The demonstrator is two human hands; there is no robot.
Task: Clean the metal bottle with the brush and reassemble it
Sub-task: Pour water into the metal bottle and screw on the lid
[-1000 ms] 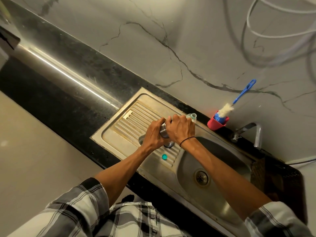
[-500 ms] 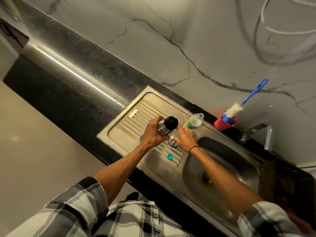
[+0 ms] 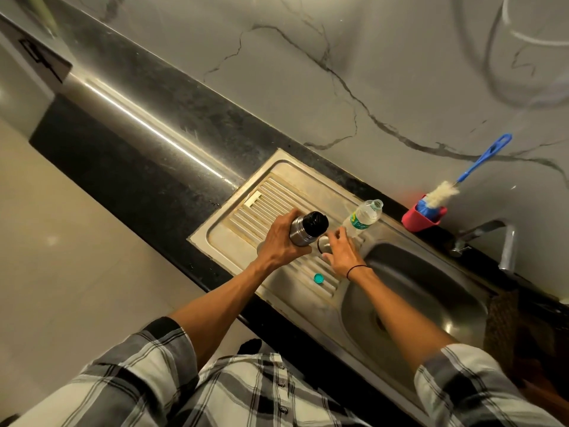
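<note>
My left hand (image 3: 278, 243) grips the steel metal bottle (image 3: 298, 236), tilted above the drainboard (image 3: 277, 192), its black inner stopper (image 3: 316, 222) pointing up and right. The bottle's steel outer cap (image 3: 323, 243) lies on the drainboard just right of the bottle. My right hand (image 3: 345, 254) is against that cap with fingers loosely spread. The bottle brush (image 3: 443, 194), white bristles on a blue handle, stands in a red holder (image 3: 415, 220) against the wall, out of both hands' reach.
A clear plastic water bottle (image 3: 363, 217) stands uncapped behind my right hand. Its teal cap (image 3: 318, 278) lies on the drainboard near the front. The sink basin (image 3: 431, 288) and tap (image 3: 506, 241) are to the right, black countertop (image 3: 147, 155) to the left.
A second ago both hands were together on the bottle's top. The right hand came away with the outer cap and lowered it onto the drainboard; its fingers have since loosened.
</note>
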